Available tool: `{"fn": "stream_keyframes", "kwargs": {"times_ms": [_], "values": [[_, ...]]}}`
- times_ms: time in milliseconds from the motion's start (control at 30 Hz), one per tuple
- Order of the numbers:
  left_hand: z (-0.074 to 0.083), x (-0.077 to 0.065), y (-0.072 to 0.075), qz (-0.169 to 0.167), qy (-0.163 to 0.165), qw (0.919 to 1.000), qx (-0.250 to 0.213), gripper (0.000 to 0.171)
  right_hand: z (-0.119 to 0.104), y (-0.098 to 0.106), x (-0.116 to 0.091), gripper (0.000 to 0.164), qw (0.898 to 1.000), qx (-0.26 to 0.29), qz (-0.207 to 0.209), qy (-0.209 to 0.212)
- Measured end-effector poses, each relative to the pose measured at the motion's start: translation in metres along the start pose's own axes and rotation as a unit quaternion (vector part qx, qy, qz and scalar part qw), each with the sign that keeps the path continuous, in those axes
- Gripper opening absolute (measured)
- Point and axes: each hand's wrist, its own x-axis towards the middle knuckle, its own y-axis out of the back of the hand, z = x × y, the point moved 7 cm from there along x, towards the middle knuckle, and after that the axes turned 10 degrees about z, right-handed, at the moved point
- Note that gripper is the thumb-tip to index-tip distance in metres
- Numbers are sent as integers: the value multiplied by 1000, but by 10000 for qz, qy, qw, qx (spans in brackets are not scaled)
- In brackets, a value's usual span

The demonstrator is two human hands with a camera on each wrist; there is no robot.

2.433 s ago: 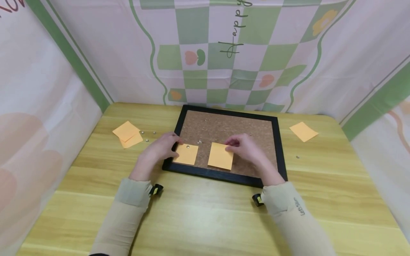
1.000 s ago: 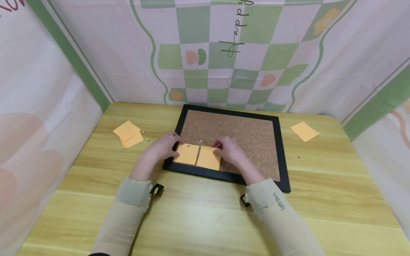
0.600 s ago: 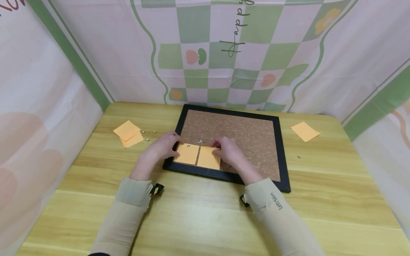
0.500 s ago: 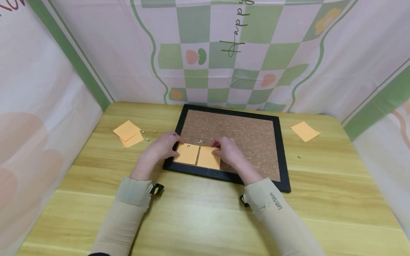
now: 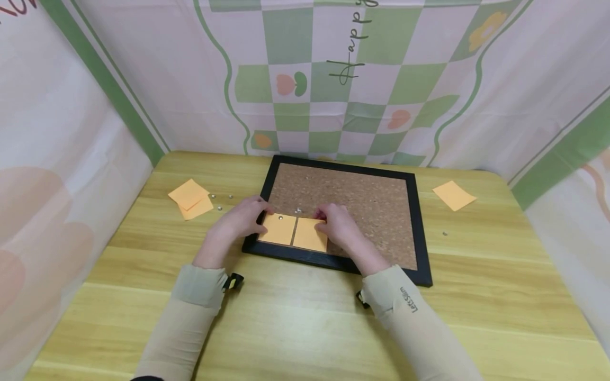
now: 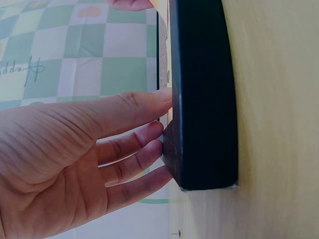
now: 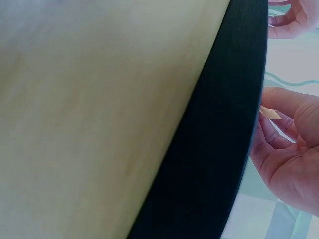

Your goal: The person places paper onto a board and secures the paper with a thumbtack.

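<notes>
A cork board [image 5: 371, 211] in a black frame lies on the table. At its lower left, an orange sticky note [image 5: 278, 233] is held by a silver pushpin [image 5: 280, 218]. My left hand [image 5: 235, 221] rests its thumb and fingertips on that note's left side and the frame edge; its fingers are fairly straight in the left wrist view. Just right of it, a narrow gap apart, lies a second sticky note [image 5: 307, 235]. My right hand [image 5: 340, 225] pinches this note's right edge between thumb and fingers; a corner of it [image 7: 270, 113] shows in the right wrist view.
Small silver pins [image 5: 298, 210] sit on the cork above the notes. Two overlapping sticky notes [image 5: 193, 199] and several loose pins [image 5: 220, 208] lie on the left. Another sticky note [image 5: 454, 196] and one pin [image 5: 445, 233] are on the right. Patterned cloth [image 5: 371, 84] hangs behind.
My right hand has carried the second note leftward and down beside the pinned note, then moved hardly at all over the last second. My left hand has stayed in place.
</notes>
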Motion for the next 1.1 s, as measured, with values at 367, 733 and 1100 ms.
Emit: {"fn": "stream_keyframes", "kwargs": {"times_ms": [367,733,1100], "values": [[1,-1,1,-31,40,10000,1,47,-3,-1,1,13,9997,-112,132,166],[1,-1,1,-23,41,10000,-9,47,-8,-2,0,9,9983,-551,152,135],[1,-1,0,-46,54,10000,-29,47,-14,-2,-3,7,9950,-857,343,389]]}}
